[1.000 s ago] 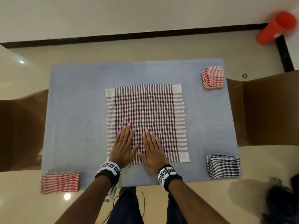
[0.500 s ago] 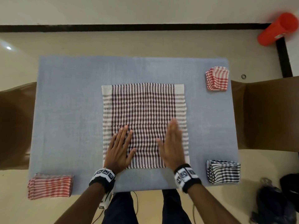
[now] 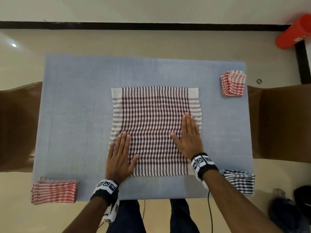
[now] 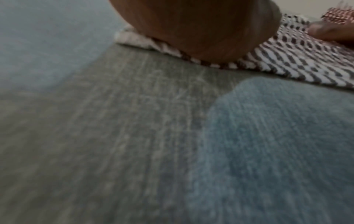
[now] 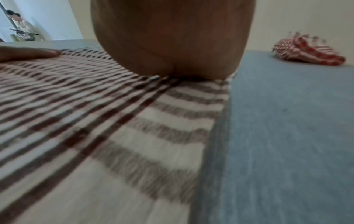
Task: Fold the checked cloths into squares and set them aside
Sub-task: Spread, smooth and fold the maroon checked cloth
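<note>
A brown-and-white checked cloth [image 3: 155, 130] lies spread flat in the middle of the blue mat [image 3: 75, 115]. My left hand [image 3: 119, 153] presses flat on its near left edge, fingers straight. Over on the cloth's right side my right hand [image 3: 189, 137] lies flat too, fingers pointing away from me. The left wrist view shows my left palm [image 4: 201, 30] on the cloth's edge [image 4: 287, 57]. In the right wrist view my right palm [image 5: 172, 37] rests on the cloth [image 5: 95, 121] near its right border.
Folded red checked cloths lie at the mat's far right [image 3: 233, 83] and off its near left corner [image 3: 54, 192]. A folded dark checked cloth [image 3: 240, 181] sits at the near right corner. Brown chairs [image 3: 279, 121] flank the table. A red cylinder [image 3: 293, 33] lies on the floor.
Both hands have slid apart across the cloth, from side by side at its near middle to its left and right sides. The right hand also moved further away from me.
</note>
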{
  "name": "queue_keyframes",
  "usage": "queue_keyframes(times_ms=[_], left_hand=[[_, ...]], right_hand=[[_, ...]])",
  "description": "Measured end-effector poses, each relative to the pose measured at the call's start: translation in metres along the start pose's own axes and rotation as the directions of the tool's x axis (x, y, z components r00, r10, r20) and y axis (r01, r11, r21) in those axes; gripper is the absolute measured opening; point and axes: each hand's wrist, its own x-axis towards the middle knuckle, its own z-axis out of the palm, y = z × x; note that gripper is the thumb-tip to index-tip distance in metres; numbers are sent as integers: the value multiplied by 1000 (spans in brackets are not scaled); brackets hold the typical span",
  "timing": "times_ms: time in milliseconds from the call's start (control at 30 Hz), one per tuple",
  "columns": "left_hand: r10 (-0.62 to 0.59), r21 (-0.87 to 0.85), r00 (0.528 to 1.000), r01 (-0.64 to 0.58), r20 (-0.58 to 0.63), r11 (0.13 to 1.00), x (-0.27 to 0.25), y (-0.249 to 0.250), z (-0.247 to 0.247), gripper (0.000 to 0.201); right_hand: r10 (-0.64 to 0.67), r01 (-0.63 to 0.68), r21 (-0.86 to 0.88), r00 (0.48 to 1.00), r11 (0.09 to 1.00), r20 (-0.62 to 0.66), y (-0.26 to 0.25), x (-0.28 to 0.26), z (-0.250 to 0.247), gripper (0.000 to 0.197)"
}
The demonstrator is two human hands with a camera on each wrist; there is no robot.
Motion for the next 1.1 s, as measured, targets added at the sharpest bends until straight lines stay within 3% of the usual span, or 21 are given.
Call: queue_keyframes(times_ms=[133, 267, 367, 467, 567, 700, 833, 867, 967, 1033, 1100], left_hand=[[-143, -51, 988, 140, -62, 989, -13, -6, -10, 83], [14, -75, 993, -23, -120, 997, 32, 19, -22, 78], [123, -37, 987, -127, -99, 991, 93, 44, -22, 75], [133, 50, 991, -131, -29, 990, 149, 45, -16, 73], [85, 102, 996, -84, -4, 991, 177, 14, -19, 73], [-29, 78, 998, 34, -63, 996, 172, -33, -34, 74], [-73, 55, 994, 77, -85, 995, 165, -46, -32, 75], [-72, 53, 994, 77, -88, 996, 166, -46, -31, 74], [-60, 54, 993, 66, -100, 996, 165, -46, -30, 74], [-54, 48, 993, 60, -107, 997, 165, -47, -30, 74], [-51, 41, 992, 56, -112, 998, 165, -46, -31, 75]], right_hand=[[64, -60, 89, 997, 994, -37, -14, 13, -13, 93], [-127, 126, 51, 991, 991, 32, -60, 34, -6, 89], [-112, 111, 13, 986, 994, 123, -74, 40, 9, 96], [-132, 136, -24, 983, 990, 126, -67, 41, 11, 98], [-170, 178, -43, 976, 983, 138, -54, 43, 11, 95], [-182, 190, -41, 972, 981, 151, -51, 43, 8, 91], [177, -182, 116, 983, 976, 54, -66, 59, -10, 97], [172, -174, 111, 985, 978, 28, -70, 67, -15, 96], [-33, 31, 24, 996, 999, 85, -71, 92, -23, 86], [-54, 56, -14, 987, 998, 153, -55, 107, -28, 80], [-9, 16, -56, 992, 998, 128, -24, 114, -35, 80]])
